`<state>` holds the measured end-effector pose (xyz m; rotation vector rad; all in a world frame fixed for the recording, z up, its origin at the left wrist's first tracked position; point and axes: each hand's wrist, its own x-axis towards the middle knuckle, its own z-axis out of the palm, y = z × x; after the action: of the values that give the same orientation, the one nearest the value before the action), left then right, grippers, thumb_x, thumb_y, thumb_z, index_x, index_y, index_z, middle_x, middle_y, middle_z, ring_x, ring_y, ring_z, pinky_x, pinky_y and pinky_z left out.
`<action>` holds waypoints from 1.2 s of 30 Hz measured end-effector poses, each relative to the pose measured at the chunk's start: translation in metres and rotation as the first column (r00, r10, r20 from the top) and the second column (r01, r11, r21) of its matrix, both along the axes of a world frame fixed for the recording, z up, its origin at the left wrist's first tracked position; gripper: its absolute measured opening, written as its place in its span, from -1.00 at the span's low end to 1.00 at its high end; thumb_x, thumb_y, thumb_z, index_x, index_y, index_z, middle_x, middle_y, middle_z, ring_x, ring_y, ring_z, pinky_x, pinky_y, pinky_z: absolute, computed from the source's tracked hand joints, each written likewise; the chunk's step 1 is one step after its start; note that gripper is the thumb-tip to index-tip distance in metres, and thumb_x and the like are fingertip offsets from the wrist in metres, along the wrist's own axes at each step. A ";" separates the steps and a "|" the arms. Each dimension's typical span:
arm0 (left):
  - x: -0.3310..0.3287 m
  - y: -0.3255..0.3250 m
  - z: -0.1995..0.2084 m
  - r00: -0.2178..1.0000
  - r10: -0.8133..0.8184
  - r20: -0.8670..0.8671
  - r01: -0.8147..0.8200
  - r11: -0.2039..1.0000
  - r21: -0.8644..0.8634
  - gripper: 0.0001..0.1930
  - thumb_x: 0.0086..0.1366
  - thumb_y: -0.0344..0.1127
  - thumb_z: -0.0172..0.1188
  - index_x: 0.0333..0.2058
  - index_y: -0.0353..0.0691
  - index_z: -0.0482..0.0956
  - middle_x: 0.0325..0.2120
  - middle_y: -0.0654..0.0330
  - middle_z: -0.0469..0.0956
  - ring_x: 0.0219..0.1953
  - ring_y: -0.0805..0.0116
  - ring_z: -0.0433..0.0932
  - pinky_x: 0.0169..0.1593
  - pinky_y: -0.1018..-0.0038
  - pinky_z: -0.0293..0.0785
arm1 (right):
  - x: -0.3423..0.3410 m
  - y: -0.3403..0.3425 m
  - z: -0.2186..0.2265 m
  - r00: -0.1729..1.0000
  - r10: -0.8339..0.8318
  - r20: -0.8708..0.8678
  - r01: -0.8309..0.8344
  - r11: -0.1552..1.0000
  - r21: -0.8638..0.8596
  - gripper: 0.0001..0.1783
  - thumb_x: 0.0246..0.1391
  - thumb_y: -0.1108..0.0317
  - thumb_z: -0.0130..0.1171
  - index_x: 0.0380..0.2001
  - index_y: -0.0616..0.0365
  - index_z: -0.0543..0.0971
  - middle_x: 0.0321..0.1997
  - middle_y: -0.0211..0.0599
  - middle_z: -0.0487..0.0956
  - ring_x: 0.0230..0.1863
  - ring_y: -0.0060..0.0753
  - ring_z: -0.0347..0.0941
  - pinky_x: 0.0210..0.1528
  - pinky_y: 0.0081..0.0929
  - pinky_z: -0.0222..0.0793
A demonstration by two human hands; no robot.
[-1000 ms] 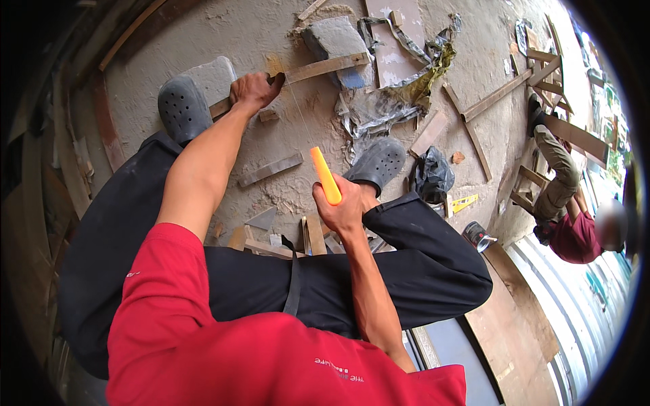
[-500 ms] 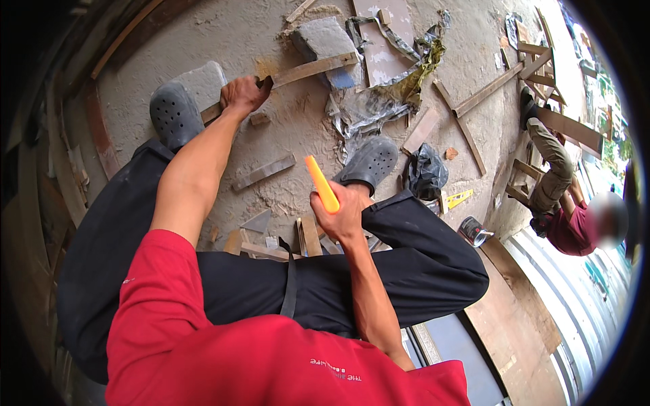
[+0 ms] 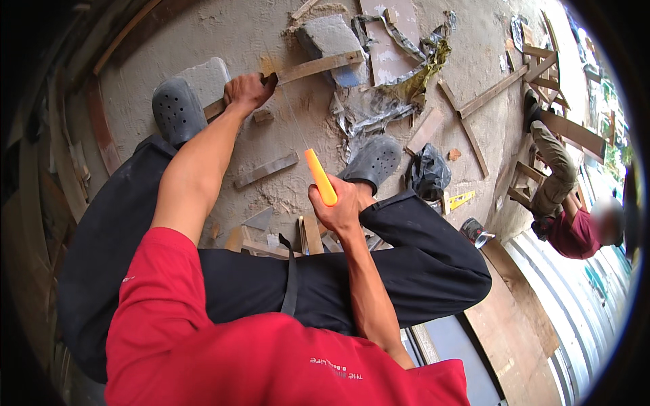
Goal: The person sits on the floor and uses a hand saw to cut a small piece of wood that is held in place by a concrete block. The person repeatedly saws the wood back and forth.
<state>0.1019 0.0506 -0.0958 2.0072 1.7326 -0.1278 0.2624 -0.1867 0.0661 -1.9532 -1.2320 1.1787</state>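
My left hand [image 3: 245, 93] is wrapped round a narrow wooden strip [image 3: 318, 68], which rests across two pale blocks. The grey clog [image 3: 177, 111] on my left foot presses on the strip's near end. Between my knees, my right hand [image 3: 336, 203] grips the orange handle of a handsaw [image 3: 321, 179]. Its blade appears nearly edge-on, a faint thin line running from the handle toward the strip just right of my left hand. Whether the teeth touch the wood, I cannot tell.
Wood offcuts [image 3: 266, 170], crumpled plastic sheeting [image 3: 379, 108], a black bag [image 3: 428, 172], a yellow square [image 3: 462, 199] and an open can [image 3: 475, 232] lie about. At the right, another person [image 3: 572, 233] sits near wooden frames [image 3: 542, 68].
My right hand and the orange handle have moved slightly forward, toward the strip. My left hand keeps its hold. The whole view has shifted a little.
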 end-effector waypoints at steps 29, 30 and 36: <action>-0.026 -0.015 0.022 1.000 0.006 0.025 -0.004 0.999 -0.049 -0.25 0.19 0.41 -0.13 -0.45 -0.24 0.68 -0.48 -0.14 0.62 -0.34 -0.12 0.64 -0.29 0.08 0.50 | -0.028 -0.011 0.034 0.998 -0.045 0.035 0.043 0.998 0.039 -0.80 -0.07 0.32 0.19 -0.52 0.27 0.54 -0.68 -0.03 0.46 -0.65 -0.09 0.46 -0.51 -0.33 0.36; -0.025 -0.015 0.024 0.999 0.003 0.035 -0.001 0.998 -0.058 -0.25 0.19 0.41 -0.13 -0.46 -0.25 0.68 -0.48 -0.14 0.62 -0.35 -0.12 0.64 -0.29 0.08 0.50 | -0.029 -0.014 0.037 0.997 -0.074 0.022 0.074 0.997 0.029 -0.80 -0.07 0.32 0.19 -0.53 0.27 0.54 -0.69 -0.03 0.46 -0.65 -0.09 0.46 -0.51 -0.33 0.36; -0.035 -0.017 0.032 0.999 0.017 0.048 -0.014 0.998 -0.054 -0.25 0.19 0.39 -0.11 -0.49 -0.29 0.67 -0.48 -0.17 0.61 -0.35 -0.11 0.64 -0.33 0.07 0.50 | -0.036 -0.017 0.046 1.000 -0.024 0.019 0.023 0.999 0.047 -0.79 -0.06 0.33 0.19 -0.54 0.29 0.53 -0.70 -0.04 0.45 -0.68 -0.24 0.43 -0.52 -0.36 0.34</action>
<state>0.0671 0.0331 -0.0636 1.9424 1.6966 -0.1190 0.2263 -0.2033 0.1125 -1.9440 -1.2325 1.1119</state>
